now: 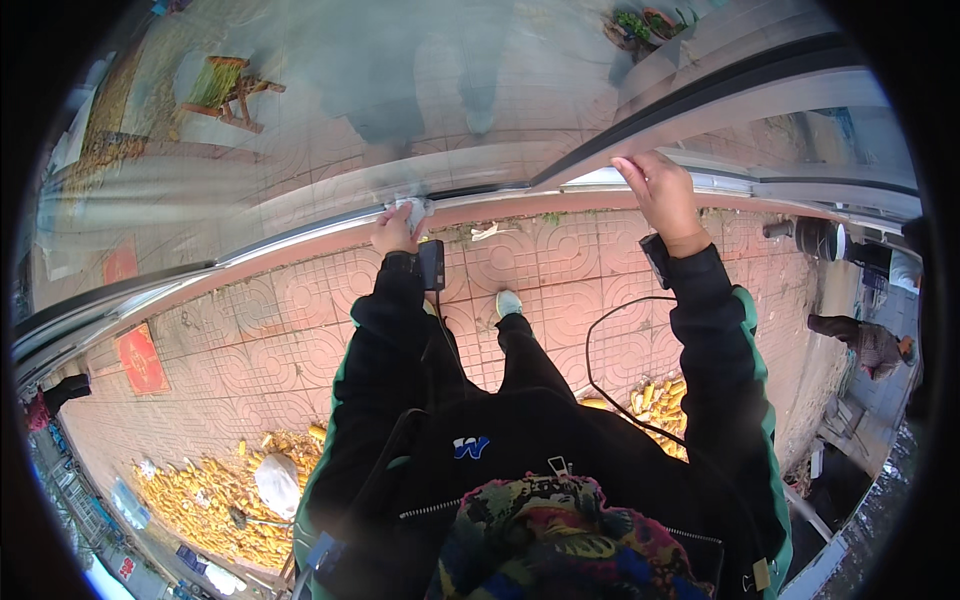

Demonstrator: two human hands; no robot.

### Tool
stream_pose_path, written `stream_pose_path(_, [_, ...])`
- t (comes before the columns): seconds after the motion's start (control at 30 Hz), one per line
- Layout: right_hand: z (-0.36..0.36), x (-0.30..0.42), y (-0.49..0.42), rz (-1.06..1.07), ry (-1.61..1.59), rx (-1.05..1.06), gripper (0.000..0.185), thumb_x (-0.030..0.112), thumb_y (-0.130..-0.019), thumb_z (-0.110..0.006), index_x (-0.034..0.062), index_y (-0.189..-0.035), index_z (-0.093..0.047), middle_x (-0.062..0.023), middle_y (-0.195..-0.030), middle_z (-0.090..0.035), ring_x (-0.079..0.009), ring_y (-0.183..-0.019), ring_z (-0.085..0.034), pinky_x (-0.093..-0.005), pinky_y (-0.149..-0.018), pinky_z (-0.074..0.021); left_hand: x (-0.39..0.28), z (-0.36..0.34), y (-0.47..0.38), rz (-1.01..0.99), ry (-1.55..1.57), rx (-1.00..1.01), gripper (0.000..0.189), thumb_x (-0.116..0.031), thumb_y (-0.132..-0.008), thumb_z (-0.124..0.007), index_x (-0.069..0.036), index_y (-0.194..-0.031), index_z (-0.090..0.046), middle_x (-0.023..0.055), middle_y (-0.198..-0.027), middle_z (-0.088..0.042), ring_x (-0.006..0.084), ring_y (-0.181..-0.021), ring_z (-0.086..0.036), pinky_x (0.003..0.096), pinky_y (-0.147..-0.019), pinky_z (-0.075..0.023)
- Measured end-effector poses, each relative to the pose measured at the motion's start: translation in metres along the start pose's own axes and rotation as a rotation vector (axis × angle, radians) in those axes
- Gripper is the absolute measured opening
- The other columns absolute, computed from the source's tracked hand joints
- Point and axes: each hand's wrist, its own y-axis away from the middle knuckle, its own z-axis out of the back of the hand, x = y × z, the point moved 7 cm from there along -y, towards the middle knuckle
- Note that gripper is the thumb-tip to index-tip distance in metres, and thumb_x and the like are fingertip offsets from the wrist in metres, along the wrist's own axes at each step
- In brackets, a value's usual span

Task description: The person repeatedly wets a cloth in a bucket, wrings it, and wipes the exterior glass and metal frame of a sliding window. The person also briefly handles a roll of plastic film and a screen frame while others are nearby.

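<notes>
My left hand (394,229) pinches a crumpled white cloth or tissue (416,212). It presses this against the bottom edge of a large glass pane (285,169), beside the pale metal sill (300,238). Farther right, my right hand (661,193) grips the lower edge of an angled panel frame (720,97) with a dark seal. The fingertips behind that edge are partly hidden. Each wrist carries a small dark device, the left one (431,264) with a cable hanging from it. Reflections of the yard show in the glass.
Pink patterned paving tiles (285,337) run below the sill. A scrap of white material (484,232) lies near my shoe (508,302). Corn cobs (217,502) are heaped behind me. A loose black cable (589,352) loops beside my right arm. People stand at far left (56,397) and right (870,345).
</notes>
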Motion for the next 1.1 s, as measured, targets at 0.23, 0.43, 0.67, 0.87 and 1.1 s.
stream_pose_path(0.23, [-0.008, -0.01, 0.018, -0.156, -0.099, -0.105, 0.027, 0.033, -0.086, -0.064, 0.0063, -0.087, -0.066, -0.0098, -0.078, -0.064, -0.0287, -0.066, -0.062, -0.0347, -0.057, -0.0486, -0.199, 0.22, -0.114, -0.339, 0.07, -0.463, 0.017, 0.003, -0.077, -0.068, 0.004, -0.092, -0.059, 0.0177, -0.082, -0.062, 0.0308, -0.067, -0.063, 0.0386, -0.051, -0.0577])
stream_pose_path(0.43, [-0.111, -0.017, 0.089, -0.721, -0.719, 0.01, 0.031, 0.025, -0.093, -0.061, 0.0007, -0.112, -0.06, -0.0022, -0.094, -0.064, -0.0097, -0.081, -0.057, -0.024, -0.073, -0.047, -0.107, 0.13, -0.083, -0.134, -0.178, 0.01, 0.015, -0.008, -0.084, -0.064, -0.004, -0.098, -0.058, 0.0108, -0.094, -0.064, 0.024, -0.077, -0.066, 0.0389, -0.062, -0.0602])
stream_pose_path(0.67, [-0.177, 0.049, 0.141, -0.95, -1.424, 0.252, 0.061, 0.018, -0.089, -0.065, 0.013, -0.142, -0.034, -0.0044, -0.118, -0.056, -0.0161, -0.106, -0.055, -0.0326, -0.084, -0.0509, 0.033, -0.099, 0.141, 0.345, -0.371, 0.965, 0.033, -0.021, -0.094, -0.057, -0.007, -0.124, -0.053, 0.0054, -0.117, -0.058, 0.0167, -0.106, -0.057, 0.0353, -0.086, -0.0521])
stream_pose_path(0.87, [-0.169, -0.015, 0.162, -1.15, -1.866, -0.142, 0.046, 0.007, -0.087, -0.065, 0.013, -0.128, -0.044, -0.0055, -0.114, -0.058, -0.021, -0.101, -0.061, -0.0413, -0.079, -0.0573, 0.033, -0.165, 0.233, -0.189, -0.919, 1.313, 0.052, -0.032, -0.096, -0.054, -0.006, -0.139, -0.042, 0.0141, -0.141, -0.041, 0.0227, -0.13, -0.04, 0.0341, -0.102, -0.0379])
stream_pose_path(1.1, [-0.186, -0.17, 0.139, -1.222, -1.806, -0.437, 0.041, 0.008, -0.087, -0.065, 0.0104, -0.124, -0.046, -0.0043, -0.107, -0.06, -0.0197, -0.099, -0.061, -0.0387, -0.075, -0.0586, 0.044, -0.111, 0.177, -0.076, -1.157, 0.88, 0.042, -0.028, -0.095, -0.056, -0.005, -0.129, -0.052, 0.0033, -0.117, -0.058, 0.0119, -0.102, -0.055, 0.028, -0.084, -0.0473])
